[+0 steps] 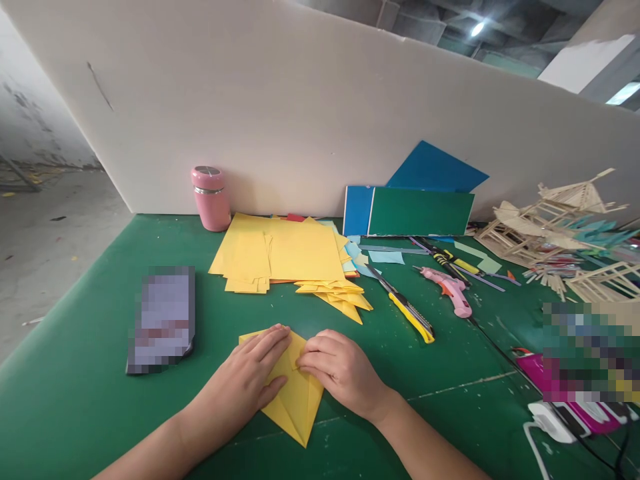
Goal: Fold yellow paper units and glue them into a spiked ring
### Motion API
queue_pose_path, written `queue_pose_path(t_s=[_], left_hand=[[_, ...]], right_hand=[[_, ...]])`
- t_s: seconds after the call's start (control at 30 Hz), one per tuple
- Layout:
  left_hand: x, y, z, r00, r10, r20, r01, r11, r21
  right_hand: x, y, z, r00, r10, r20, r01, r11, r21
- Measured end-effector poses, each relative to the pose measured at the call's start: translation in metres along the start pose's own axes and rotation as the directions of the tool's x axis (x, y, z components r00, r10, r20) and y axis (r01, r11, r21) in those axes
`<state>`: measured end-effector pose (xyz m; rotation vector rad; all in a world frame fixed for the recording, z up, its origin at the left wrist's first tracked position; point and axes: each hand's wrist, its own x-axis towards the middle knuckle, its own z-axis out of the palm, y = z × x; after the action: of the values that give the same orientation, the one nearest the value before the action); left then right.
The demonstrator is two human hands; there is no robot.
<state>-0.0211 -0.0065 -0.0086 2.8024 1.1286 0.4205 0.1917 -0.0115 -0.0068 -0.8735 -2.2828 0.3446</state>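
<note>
A folded sheet of yellow paper (300, 410) lies on the green table with one point toward me and creases running to it. My left hand (257, 367) rests flat across its left side, fingers stretched out and thumb apart. At its right side, my right hand (336, 363) has its fingers curled together, pinching a small flap near the middle; the fingertips partly hide that flap. Just beyond the hands are several folded yellow paper pieces (337, 293) and a stack of flat yellow sheets (305, 250).
A pink flask (211, 200) stands at the back left, above a blurred-out flat object (165, 320). To the right lie a yellow utility knife (413, 319), a pink glue gun (450, 290), wooden stick models (525, 233) and a magenta power strip (585, 407) with cables. A pale board (300, 113) closes off the back.
</note>
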Motion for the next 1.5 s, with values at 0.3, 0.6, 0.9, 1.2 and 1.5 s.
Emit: queue_pose_path(t_s=[0.3,0.6,0.9,1.2,1.5], left_hand=[[0.0005,0.0024,-0.0005,0.999,0.026,-0.019,-0.025,0.999,0.039],[0.0000,0.0017,-0.0009,1.000,0.001,-0.023,-0.002,0.999,-0.033],[0.0002,0.0037,-0.0023,0.999,0.011,-0.039,-0.010,0.999,0.037],[0.0012,0.0045,-0.0018,0.998,0.043,-0.046,-0.039,0.997,0.067],[0.0026,0.0054,-0.0042,0.998,0.039,-0.043,-0.037,0.998,0.045]], right_hand=[[-0.0018,0.0011,-0.0054,0.997,-0.044,0.055,0.040,0.997,0.073],[-0.0024,0.0027,-0.0061,0.996,-0.057,0.070,0.051,0.995,0.086],[-0.0016,0.0009,-0.0071,0.994,-0.069,0.080,0.062,0.994,0.086],[-0.0030,0.0019,-0.0069,0.994,-0.068,0.086,0.061,0.995,0.084],[-0.0033,0.0031,-0.0063,0.993,-0.069,0.095,0.060,0.994,0.096]])
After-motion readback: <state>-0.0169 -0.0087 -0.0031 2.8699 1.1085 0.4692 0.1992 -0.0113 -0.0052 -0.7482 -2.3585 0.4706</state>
